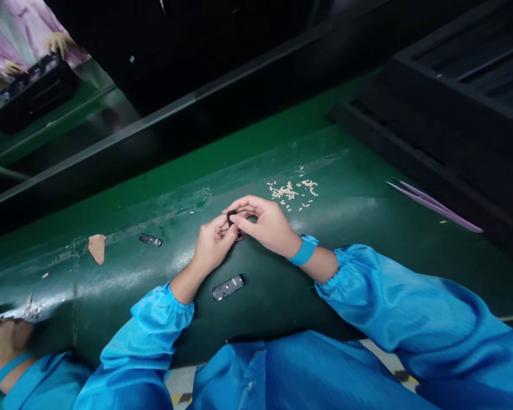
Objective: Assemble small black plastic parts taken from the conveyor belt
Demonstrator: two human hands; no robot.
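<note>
Between both hands, above the green table mat (pixel 282 307), is a small black part (pixel 231 216), mostly covered by fingers; its exact kind does not show. My left hand (pixel 214 242) grips it from the left with bent fingers. From the right, my right hand (pixel 265 222) pinches the same part, thumb and fingers closed on it. Just below the hands lies a dark, narrow electronic part (pixel 228 287) with small components on its face. A similar smaller piece (pixel 151 240) rests farther left. Behind my right hand, many tiny pale pieces (pixel 286 191) are scattered.
Pink tweezers (pixel 436 206) lie at the right, beside a large black tray (pixel 453 114). A tan scrap (pixel 97 249) sits on the left. Another person's hand (pixel 6 344) is at the lower left edge. Across the bench, a person in pink (pixel 29 28) handles a black tray.
</note>
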